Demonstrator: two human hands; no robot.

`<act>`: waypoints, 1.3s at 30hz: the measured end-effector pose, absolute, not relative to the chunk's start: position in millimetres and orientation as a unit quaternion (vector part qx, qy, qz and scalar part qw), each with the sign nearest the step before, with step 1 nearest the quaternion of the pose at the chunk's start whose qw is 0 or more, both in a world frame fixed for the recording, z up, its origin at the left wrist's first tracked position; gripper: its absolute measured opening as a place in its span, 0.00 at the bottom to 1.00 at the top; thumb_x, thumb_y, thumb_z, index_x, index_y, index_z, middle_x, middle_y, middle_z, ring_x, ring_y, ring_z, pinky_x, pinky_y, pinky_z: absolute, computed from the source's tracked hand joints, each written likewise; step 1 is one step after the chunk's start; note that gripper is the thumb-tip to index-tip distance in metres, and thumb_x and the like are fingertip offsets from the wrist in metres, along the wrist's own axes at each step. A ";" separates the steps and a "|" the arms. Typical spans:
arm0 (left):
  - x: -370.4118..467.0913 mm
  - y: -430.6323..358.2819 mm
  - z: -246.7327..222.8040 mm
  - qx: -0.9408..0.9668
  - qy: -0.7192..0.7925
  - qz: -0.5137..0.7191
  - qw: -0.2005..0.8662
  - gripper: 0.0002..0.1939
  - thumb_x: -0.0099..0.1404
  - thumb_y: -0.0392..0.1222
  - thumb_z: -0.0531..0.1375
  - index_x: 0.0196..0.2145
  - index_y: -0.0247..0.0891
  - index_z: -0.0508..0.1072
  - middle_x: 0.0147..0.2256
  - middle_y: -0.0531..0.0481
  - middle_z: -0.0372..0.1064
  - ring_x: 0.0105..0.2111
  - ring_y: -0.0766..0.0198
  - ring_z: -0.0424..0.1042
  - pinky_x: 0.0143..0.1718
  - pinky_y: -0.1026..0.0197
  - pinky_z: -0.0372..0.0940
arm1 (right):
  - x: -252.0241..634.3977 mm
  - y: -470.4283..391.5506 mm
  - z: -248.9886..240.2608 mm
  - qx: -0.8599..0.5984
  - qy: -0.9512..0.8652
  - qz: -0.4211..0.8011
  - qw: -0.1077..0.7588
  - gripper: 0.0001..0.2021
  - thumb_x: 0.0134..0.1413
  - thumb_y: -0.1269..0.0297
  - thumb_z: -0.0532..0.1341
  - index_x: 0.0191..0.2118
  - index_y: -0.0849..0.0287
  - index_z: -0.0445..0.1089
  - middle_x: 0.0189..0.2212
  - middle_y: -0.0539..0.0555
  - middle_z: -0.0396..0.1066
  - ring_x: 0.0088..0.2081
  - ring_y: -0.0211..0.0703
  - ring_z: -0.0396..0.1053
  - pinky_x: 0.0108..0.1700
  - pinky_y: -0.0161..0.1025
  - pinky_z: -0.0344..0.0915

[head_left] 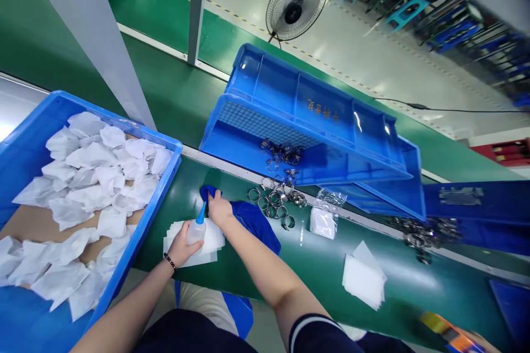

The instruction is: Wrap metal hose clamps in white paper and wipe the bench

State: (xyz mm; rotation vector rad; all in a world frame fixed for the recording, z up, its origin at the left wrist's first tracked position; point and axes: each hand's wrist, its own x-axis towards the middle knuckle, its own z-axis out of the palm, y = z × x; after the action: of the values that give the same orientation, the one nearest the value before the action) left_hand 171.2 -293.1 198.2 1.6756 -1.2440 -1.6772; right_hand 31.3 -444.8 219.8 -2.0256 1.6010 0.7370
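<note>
My left hand point(184, 245) is wrapped round a translucent squeeze bottle point(195, 233) with a blue pointed nozzle. The bottle stands tilted over a stack of white paper sheets point(213, 240). Just beyond it, my right hand point(220, 209) has its fingers closed on a bunched part of a blue cloth point(210, 192). More blue fabric point(256, 224) spreads under and beside my right forearm. To the right of that lie several metal ring clamps point(275, 198) in a loose heap.
On the left, a blue bin point(176, 157) holds several white paper-wrapped bundles point(97, 154). A tipped blue crate point(323, 116) with more clamps stands at the back. Rightward are a plastic-wrapped packet point(323, 223), white sheets point(364, 276) and another person's hand point(480, 342) by a blurred orange-yellow tool.
</note>
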 end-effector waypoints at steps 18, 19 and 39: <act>170.6 -295.4 201.1 0.607 -0.457 -0.614 0.216 0.27 0.54 0.46 0.61 0.51 0.38 0.58 0.44 0.46 0.67 0.42 0.56 0.68 0.45 0.55 0.62 | 29.8 -456.3 219.3 -0.729 0.589 0.264 0.228 0.26 0.59 0.72 0.47 0.64 0.60 0.51 0.56 0.70 0.54 0.44 0.49 0.71 0.44 0.44 0.69; 170.6 -295.6 202.0 0.608 -0.456 -0.613 0.215 0.28 0.54 0.45 0.61 0.51 0.38 0.58 0.45 0.46 0.67 0.43 0.55 0.68 0.46 0.55 0.62 | 29.3 -452.9 219.8 -0.730 0.583 0.267 0.234 0.26 0.58 0.71 0.48 0.63 0.60 0.52 0.56 0.70 0.54 0.44 0.49 0.72 0.43 0.44 0.70; 165.2 -296.1 207.4 0.621 -0.439 -0.610 0.222 0.27 0.54 0.45 0.61 0.50 0.38 0.58 0.44 0.45 0.67 0.42 0.55 0.69 0.46 0.54 0.62 | 25.1 -462.8 222.3 -0.748 0.563 0.255 0.244 0.24 0.61 0.72 0.46 0.62 0.60 0.54 0.56 0.71 0.54 0.45 0.48 0.71 0.43 0.45 0.70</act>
State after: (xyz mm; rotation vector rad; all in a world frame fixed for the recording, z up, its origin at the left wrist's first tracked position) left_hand 165.2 -296.1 207.4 1.7156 -1.2135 -1.6855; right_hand 25.1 -462.8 222.3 -2.0421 1.5373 0.6959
